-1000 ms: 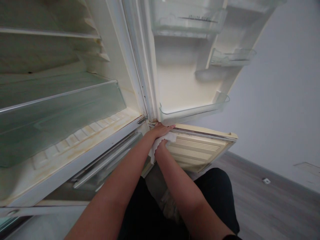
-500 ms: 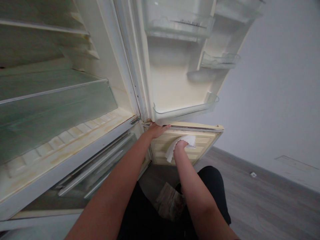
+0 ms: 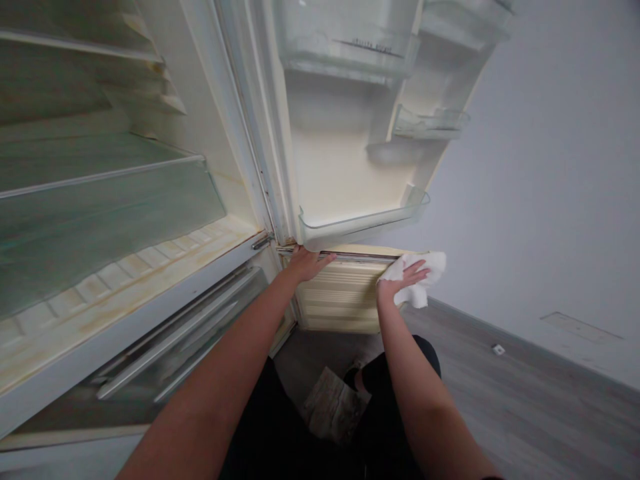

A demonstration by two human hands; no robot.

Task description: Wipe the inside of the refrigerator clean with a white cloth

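My left hand (image 3: 305, 263) grips the top edge of the lower fridge door (image 3: 340, 300) near its hinge side. That door is open, and its ribbed cream inner panel faces me. At the door's far upper corner, my right hand (image 3: 407, 277) presses a white cloth (image 3: 433, 267) against the edge, with fingers spread over the fabric. Part of the cloth hangs past the corner. Just above my left hand is the open upper door (image 3: 340, 160), with a clear bottom shelf bin (image 3: 365, 227).
On the left the fridge compartment (image 3: 235, 167) stands open, with glass shelves and yellowish stains. Below it is a clear-fronted drawer (image 3: 190, 340). A patterned block-like object (image 3: 333, 403) is between my legs. A small white item (image 3: 498, 349) lies on the wood-look floor (image 3: 475, 400) by the wall.
My right hand has moved the cloth right and up, from the middle of the lower door's panel to its outer upper corner. The left hand stays on the top edge.
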